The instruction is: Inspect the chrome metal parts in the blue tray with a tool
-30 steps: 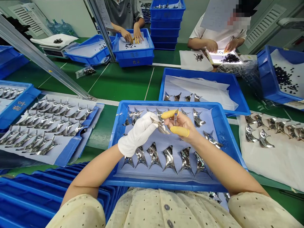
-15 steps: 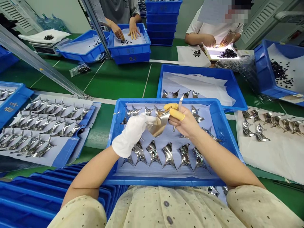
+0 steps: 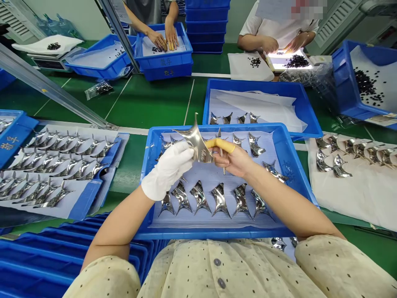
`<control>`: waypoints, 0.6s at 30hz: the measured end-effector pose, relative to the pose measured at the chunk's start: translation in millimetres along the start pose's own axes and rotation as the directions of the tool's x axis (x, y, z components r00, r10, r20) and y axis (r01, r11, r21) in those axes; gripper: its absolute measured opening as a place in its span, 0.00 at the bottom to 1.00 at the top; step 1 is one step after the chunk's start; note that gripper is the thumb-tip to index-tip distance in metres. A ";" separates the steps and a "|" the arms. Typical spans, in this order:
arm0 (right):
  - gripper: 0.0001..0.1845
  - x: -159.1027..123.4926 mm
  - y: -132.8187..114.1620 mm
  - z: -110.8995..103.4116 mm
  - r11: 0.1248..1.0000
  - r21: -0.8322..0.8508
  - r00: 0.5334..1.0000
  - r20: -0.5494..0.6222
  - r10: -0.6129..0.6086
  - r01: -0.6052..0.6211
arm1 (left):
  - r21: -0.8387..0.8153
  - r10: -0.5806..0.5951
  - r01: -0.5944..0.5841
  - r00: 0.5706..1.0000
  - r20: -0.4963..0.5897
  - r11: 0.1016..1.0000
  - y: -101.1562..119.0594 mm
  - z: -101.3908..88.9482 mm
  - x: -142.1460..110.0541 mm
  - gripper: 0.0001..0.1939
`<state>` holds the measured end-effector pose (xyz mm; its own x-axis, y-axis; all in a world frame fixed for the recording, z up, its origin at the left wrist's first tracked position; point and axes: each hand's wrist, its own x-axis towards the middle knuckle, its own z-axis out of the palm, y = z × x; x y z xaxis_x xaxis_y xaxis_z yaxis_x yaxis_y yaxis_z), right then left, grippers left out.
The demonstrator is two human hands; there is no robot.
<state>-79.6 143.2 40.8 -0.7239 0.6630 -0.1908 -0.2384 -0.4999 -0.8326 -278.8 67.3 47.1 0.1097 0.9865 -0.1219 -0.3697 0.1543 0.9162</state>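
Observation:
My left hand (image 3: pixel 170 170), in a white glove, pinches a shiny curved metal piece (image 3: pixel 195 140) with pointed corners and engraved lettering. My right hand (image 3: pixel 232 156), with yellow finger covers, grips the piece's lower right edge. A slim pen-like tool (image 3: pixel 224 169) is tucked in the same hand, roughly upright, its pointed tip showing above the fingers. Both hands are raised over a blue tray (image 3: pixel 223 234). Similar metal pieces (image 3: pixel 220 200) lie in rows on the tray's white lining, some of them hidden behind my hands.
More metal pieces stand in rows on a lined board (image 3: pixel 83 203) at left and on white paper (image 3: pixel 347 198) at right. Behind is another blue tray (image 3: pixel 263 86). Across the green table, two people handle small black parts. A metal post (image 3: pixel 62 95) slants at left.
The metal piece has been turned and raised, so a point stands up and its lettering shows. My right hand has shifted slightly left and down; the tool remains in it.

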 end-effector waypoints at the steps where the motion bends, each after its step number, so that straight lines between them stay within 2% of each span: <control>1: 0.15 -1.3 -0.4 1.2 1.000 0.002 1.000 0.027 0.015 -0.015 | -0.076 0.001 -0.002 1.000 -0.005 0.997 0.4 -0.5 0.6 0.16; 4: 0.14 -4.1 -2.0 4.6 0.999 0.031 0.995 0.090 0.034 -0.037 | -0.215 -0.023 0.027 0.999 0.023 0.976 0.7 -0.6 1.7 0.16; 7: 0.16 -4.5 -3.9 9.1 0.999 0.030 0.996 0.079 0.039 -0.041 | -0.198 -0.031 0.038 0.999 0.042 0.979 -2.3 0.5 4.7 0.15; 9: 0.17 -4.5 -5.9 10.5 1.000 -0.025 1.000 0.026 0.018 -0.017 | -0.084 -0.011 0.014 0.999 0.034 0.996 -5.3 -2.9 9.6 0.15; 11: 0.18 -6.5 -8.9 7.2 0.986 -0.158 0.998 -0.037 -0.049 0.042 | 0.171 0.019 -0.021 1.000 0.013 0.985 -7.0 -13.2 16.6 0.15; 12: 0.17 -8.9 -10.7 3.0 0.962 -0.263 0.994 -0.056 -0.094 0.077 | 0.335 0.041 -0.038 0.999 -0.003 0.942 -6.8 -21.0 20.5 0.15; 14: 0.15 -17.2 -13.0 -10.5 0.843 -0.517 0.981 -0.034 -0.192 0.148 | 0.630 0.137 -0.067 0.989 -0.063 0.774 -4.2 -39.0 27.3 0.13; 15: 0.13 -22.9 -12.8 -19.0 0.741 -0.647 0.973 0.011 -0.230 0.182 | 0.726 0.209 -0.074 0.973 -0.097 0.684 -2.1 -47.7 29.5 0.12; 16: 0.11 -29.1 -11.3 -28.2 0.614 -0.760 0.967 0.076 -0.242 0.213 | 0.780 0.283 -0.079 0.951 -0.129 0.621 0.4 -54.8 30.7 0.12; 18: 0.06 -41.5 -4.2 -45.9 0.327 -0.904 0.956 0.220 -0.196 0.275 | 0.800 0.369 -0.083 0.912 -0.179 0.594 5.4 -62.5 29.6 0.13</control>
<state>-18.8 143.4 28.3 -0.7872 0.6093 0.0954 0.3082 0.5226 -0.7949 -335.2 100.8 24.6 -0.2012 0.9666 0.1585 0.5095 -0.0349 0.8598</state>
